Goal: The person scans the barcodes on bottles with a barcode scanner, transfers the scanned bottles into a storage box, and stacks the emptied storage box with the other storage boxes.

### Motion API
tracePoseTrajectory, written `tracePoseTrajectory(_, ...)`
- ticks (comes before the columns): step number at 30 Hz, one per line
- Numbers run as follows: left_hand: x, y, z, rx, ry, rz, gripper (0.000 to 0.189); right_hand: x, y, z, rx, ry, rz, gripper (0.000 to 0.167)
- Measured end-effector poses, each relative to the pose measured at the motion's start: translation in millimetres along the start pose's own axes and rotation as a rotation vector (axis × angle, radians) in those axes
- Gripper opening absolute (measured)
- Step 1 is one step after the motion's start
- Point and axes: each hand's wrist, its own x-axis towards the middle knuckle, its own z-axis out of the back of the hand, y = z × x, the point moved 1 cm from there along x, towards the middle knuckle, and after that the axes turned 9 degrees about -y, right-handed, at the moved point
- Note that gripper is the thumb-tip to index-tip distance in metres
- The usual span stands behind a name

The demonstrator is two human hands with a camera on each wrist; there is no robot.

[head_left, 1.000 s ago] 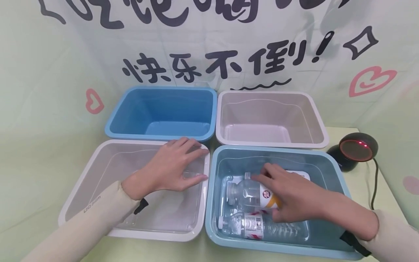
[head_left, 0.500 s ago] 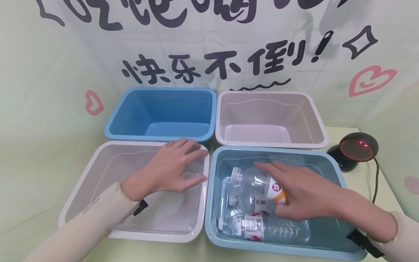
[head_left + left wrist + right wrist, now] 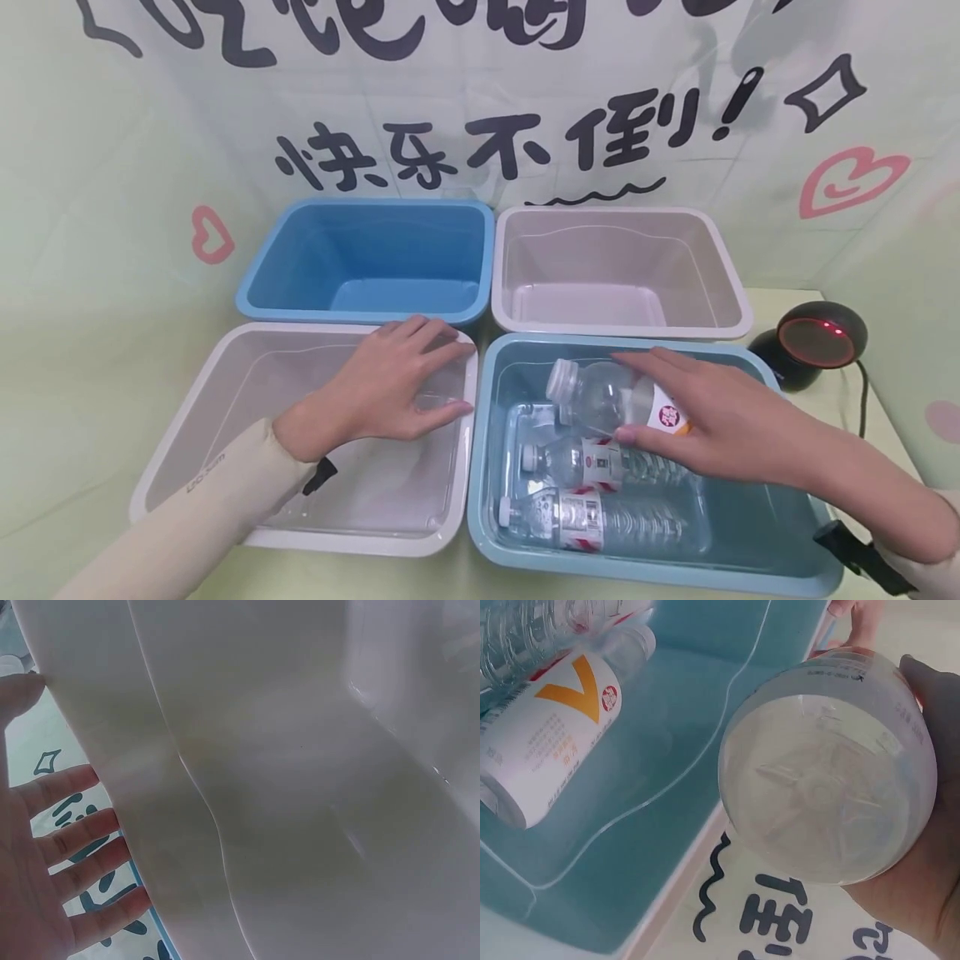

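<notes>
My right hand [image 3: 720,417] grips a clear plastic bottle [image 3: 600,396] with a white-and-orange label, lifted and tilted inside the front right teal bin [image 3: 637,573]. In the right wrist view that bottle's round base [image 3: 825,787] faces the camera. Below it two clear water bottles, a nearer one [image 3: 581,518] and a farther one [image 3: 573,463], lie side by side on the bin floor. Another bottle with an orange V on its white label [image 3: 562,727] lies there too. My left hand [image 3: 393,379] rests at the rim of the front left pale bin [image 3: 375,492], fingers spread, holding nothing.
Behind stand a blue bin [image 3: 405,292] and a pale pinkish bin [image 3: 588,304], close against the front pair. A black device with red lights [image 3: 821,337] and its cable [image 3: 861,408] sit right of the bins. A printed cloth [image 3: 480,158] hangs behind.
My right hand has raised the bottle from among the others and drawn it up and to the right, uncovering the water bottle beneath. The left hand stays in place.
</notes>
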Motion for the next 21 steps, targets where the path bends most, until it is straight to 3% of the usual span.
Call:
tracePoseTrajectory(6,-0.9,1.5,1.2,-0.011,0.001,-0.002,0.066,-4.1,-9.2,10.6,-0.007,-0.1,0.014,0.059)
tracePoseTrajectory(13,-0.1,-1.8,0.0,-0.006,-0.002,-0.002,0.065,-14.9,-33.9,27.4,0.0,-0.12,-0.065,0.059)
tracePoseTrajectory(21,-0.2,-0.8,0.4,0.0,-0.005,-0.004,0.065,-29.5,-75.3,39.5,0.079,-0.282,-0.107,0.056)
